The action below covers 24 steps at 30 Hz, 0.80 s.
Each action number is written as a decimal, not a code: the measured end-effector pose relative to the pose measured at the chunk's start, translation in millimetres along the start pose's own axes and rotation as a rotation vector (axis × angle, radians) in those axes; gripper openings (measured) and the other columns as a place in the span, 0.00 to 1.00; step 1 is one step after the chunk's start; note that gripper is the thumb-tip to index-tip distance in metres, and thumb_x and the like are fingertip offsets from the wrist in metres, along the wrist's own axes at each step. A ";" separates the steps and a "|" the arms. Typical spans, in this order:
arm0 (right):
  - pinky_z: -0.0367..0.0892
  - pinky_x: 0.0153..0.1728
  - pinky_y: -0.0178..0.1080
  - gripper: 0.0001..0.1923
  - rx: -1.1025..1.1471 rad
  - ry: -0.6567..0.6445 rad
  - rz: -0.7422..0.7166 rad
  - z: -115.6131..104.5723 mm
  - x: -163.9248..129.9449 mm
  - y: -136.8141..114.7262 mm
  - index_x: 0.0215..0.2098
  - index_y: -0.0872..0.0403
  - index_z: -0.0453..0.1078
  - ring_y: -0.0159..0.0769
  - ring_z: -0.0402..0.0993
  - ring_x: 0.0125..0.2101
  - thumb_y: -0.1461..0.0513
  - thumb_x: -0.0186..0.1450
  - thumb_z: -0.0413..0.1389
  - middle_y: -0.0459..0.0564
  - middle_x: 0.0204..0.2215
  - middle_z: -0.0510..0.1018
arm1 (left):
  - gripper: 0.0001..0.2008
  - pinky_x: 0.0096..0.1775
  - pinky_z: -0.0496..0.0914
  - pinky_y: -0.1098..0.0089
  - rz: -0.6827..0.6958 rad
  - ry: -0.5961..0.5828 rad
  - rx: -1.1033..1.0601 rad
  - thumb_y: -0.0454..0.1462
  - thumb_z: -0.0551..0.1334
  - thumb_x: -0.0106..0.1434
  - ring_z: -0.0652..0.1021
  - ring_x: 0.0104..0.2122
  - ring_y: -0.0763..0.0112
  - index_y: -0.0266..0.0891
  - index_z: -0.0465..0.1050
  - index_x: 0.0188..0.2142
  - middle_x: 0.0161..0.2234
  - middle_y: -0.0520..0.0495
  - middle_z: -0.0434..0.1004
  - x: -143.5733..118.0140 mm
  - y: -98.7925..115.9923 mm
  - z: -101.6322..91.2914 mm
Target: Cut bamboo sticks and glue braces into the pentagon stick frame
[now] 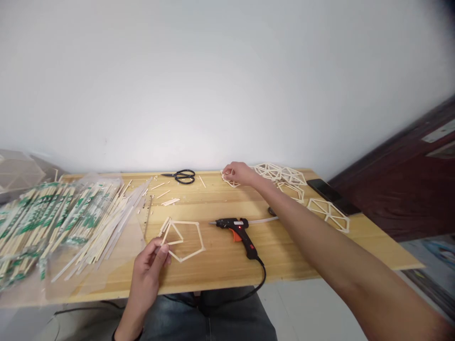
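My left hand [151,265] pinches a small triangle of thin wooden sticks [175,234] near the front of the table. A larger five-sided stick frame [201,234] lies beside and partly behind it; I cannot tell whether the two are joined. At the back of the table my right hand [239,173] has its fingers closed on the edge of another wooden stick frame [232,183], partly covered by the hand. Between my arms lies a black glue gun [231,222] with an orange trigger, its nozzle pointing left and a red light lit.
Black scissors [185,176] lie at the back among short cut sticks [170,201]. Bagged chopsticks [46,213] and loose sticks cover the left side. Several finished stick frames [329,213] and a dark phone [332,195] sit right. The glue gun's cord [262,279] hangs over the front edge.
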State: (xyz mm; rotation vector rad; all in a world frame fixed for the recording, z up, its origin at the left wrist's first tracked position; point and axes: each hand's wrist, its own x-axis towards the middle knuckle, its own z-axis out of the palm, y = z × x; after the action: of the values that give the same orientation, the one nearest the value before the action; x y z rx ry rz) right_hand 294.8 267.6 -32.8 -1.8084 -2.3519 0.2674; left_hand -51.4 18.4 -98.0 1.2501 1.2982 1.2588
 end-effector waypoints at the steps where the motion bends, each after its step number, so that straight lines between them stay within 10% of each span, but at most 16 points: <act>1: 0.76 0.50 0.45 0.10 -0.004 -0.019 -0.004 6.1 -0.8 0.4 0.49 0.57 0.79 0.42 0.82 0.45 0.61 0.71 0.64 0.54 0.46 0.84 | 0.20 0.32 0.64 0.71 0.001 0.001 0.003 0.52 0.65 0.71 0.69 0.27 0.71 0.39 0.74 0.32 0.24 0.53 0.69 -0.1 0.1 -0.2; 6: 0.78 0.50 0.51 0.16 0.021 -0.005 -0.019 24.5 -0.8 -5.8 0.56 0.55 0.74 0.43 0.80 0.49 0.56 0.75 0.61 0.55 0.54 0.80 | 0.21 0.32 0.64 0.70 0.009 0.003 0.010 0.53 0.64 0.71 0.70 0.26 0.70 0.39 0.73 0.31 0.24 0.52 0.69 -0.7 2.9 0.5; 13: 0.72 0.47 0.42 0.07 0.232 0.233 -0.034 4.2 -21.3 -21.1 0.33 0.57 0.81 0.45 0.82 0.42 0.66 0.68 0.60 0.58 0.38 0.86 | 0.22 0.34 0.63 0.70 -0.002 -0.010 -0.049 0.53 0.65 0.70 0.70 0.27 0.71 0.39 0.73 0.30 0.23 0.52 0.70 0.1 5.3 1.7; 18: 0.75 0.41 0.42 0.13 0.641 0.367 0.003 13.7 -92.4 -72.9 0.41 0.54 0.82 0.42 0.83 0.35 0.54 0.70 0.60 0.52 0.33 0.87 | 0.20 0.32 0.64 0.71 -0.088 -0.034 -0.323 0.52 0.71 0.65 0.69 0.26 0.73 0.38 0.78 0.31 0.24 0.51 0.71 0.0 10.3 3.6; 24: 0.76 0.35 0.40 0.08 1.387 0.209 0.112 79.6 -180.8 -153.6 0.32 0.49 0.83 0.39 0.82 0.29 0.54 0.62 0.69 0.47 0.28 0.85 | 0.18 0.26 0.62 0.74 -0.257 -0.083 -0.548 0.49 0.77 0.58 0.71 0.23 0.76 0.36 0.80 0.30 0.25 0.50 0.74 -8.1 28.1 20.0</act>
State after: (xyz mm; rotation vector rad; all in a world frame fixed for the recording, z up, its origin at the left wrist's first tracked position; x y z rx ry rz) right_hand 178.0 50.8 -76.9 -1.0998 -1.2095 1.2380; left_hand -28.9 10.9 -71.6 0.7136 0.9283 1.2465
